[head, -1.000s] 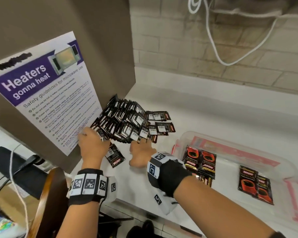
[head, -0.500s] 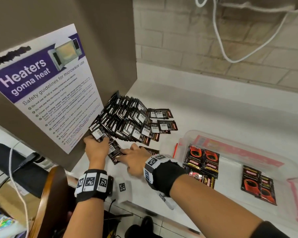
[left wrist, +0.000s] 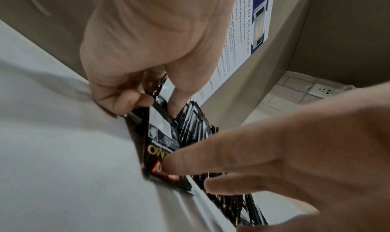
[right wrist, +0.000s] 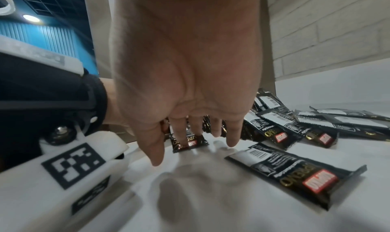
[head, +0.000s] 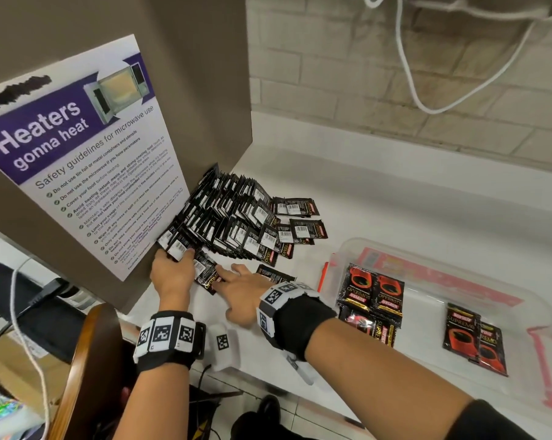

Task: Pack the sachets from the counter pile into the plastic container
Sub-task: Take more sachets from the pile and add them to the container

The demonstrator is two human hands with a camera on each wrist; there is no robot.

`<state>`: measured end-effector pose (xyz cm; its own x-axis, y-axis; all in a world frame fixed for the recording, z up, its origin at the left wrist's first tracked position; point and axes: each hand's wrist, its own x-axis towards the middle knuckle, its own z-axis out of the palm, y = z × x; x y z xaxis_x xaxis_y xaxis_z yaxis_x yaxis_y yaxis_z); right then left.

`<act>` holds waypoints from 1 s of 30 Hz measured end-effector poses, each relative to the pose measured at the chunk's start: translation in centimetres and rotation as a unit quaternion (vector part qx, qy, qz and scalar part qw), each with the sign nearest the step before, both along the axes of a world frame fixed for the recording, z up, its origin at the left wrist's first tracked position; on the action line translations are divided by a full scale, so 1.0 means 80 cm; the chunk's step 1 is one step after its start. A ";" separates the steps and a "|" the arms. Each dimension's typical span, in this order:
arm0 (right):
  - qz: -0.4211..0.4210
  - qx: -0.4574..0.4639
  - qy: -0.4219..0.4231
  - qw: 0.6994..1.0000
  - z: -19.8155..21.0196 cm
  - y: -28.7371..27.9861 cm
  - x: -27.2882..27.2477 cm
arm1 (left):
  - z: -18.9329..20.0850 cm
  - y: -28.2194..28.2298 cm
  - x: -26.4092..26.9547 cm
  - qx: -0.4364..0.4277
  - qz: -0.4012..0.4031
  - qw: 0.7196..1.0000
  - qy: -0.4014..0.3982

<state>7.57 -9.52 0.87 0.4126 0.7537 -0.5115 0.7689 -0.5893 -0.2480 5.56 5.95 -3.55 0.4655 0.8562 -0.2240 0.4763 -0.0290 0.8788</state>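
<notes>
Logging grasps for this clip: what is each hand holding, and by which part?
Left hand pinches sachets at the pile's near corner, by their top edges. Right hand holds nothing; its straight fingers press on one loose sachet.

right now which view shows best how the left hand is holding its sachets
The left wrist view: the left hand pinches sachets between thumb and curled fingers. The head view shows only the back of that hand at the pile. The right wrist view shows just its wristband.
</notes>
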 end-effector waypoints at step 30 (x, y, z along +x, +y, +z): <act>-0.185 0.526 0.008 0.830 0.076 -0.066 0.000 | 0.138 -0.084 -0.001 -0.067 -0.119 0.949 -0.283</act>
